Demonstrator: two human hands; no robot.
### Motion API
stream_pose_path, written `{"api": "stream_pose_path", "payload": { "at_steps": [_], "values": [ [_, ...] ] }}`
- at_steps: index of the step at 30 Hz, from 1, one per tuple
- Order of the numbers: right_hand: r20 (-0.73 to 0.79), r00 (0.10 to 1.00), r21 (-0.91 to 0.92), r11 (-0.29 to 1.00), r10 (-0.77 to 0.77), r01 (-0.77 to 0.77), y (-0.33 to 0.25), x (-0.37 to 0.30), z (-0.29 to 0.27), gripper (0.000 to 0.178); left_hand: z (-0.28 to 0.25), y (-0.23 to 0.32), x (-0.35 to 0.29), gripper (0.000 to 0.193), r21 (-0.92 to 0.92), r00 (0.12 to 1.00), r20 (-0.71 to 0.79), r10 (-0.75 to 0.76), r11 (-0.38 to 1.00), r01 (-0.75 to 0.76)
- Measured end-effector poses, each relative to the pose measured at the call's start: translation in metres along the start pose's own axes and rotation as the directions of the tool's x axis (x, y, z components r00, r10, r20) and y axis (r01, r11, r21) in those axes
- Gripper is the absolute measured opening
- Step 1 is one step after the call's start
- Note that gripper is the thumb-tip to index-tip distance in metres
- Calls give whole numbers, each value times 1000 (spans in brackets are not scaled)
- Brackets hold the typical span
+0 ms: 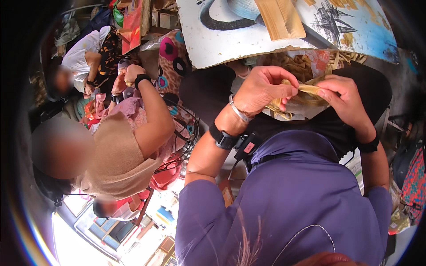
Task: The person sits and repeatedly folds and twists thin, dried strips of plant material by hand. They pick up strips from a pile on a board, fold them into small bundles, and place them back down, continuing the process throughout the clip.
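Over my lap, my left hand (266, 88) and my right hand (345, 96) face each other, each pinching a glossy yellow-tan strip (309, 89). The strip runs taut across the short gap between my fingertips. Part of a strip also hangs by my left fingers. What the strip is made of I cannot tell. Just beneath and beyond my hands lies a heap of similar tan strips (298, 64), partly hidden by my hands and by the table edge. Some pale wrapping shows under it.
A painted white-and-blue tabletop (248, 42) stands at the far side, with a wooden board (284, 22) on it. Close on my left sits a person in a brown top (117, 155); another in a white shirt (86, 53) bends further off. A patterned bag (412, 181) is at right.
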State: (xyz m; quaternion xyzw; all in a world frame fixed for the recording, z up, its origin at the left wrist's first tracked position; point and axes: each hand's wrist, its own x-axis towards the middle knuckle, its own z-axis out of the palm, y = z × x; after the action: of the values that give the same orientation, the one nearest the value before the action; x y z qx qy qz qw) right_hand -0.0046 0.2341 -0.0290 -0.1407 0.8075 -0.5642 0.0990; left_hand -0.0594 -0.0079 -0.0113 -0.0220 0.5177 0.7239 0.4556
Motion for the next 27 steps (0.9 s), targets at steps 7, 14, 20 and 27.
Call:
{"api": "stream_pose_path", "payload": {
  "at_steps": [7, 14, 20, 27],
  "values": [
    [-210, 904, -350, 892, -372, 286, -25, 71, -28, 22, -7, 65, 24, 13, 283, 907, -191, 376, 906, -316],
    [-278, 838, -498, 817, -470, 293, 0, 122, -37, 19, -36, 82, 55, 18, 523, 832, -230, 504, 785, -331],
    [-340, 820, -531, 814, -460, 237, -2, 135, -35, 13, -45, 91, 64, 17, 527, 822, -225, 523, 775, -348],
    [-206, 889, -744, 656, -409, 130, 24, 129, -50, 15, -50, 80, 56, 20, 449, 885, -295, 360, 870, -203]
  ]
}}
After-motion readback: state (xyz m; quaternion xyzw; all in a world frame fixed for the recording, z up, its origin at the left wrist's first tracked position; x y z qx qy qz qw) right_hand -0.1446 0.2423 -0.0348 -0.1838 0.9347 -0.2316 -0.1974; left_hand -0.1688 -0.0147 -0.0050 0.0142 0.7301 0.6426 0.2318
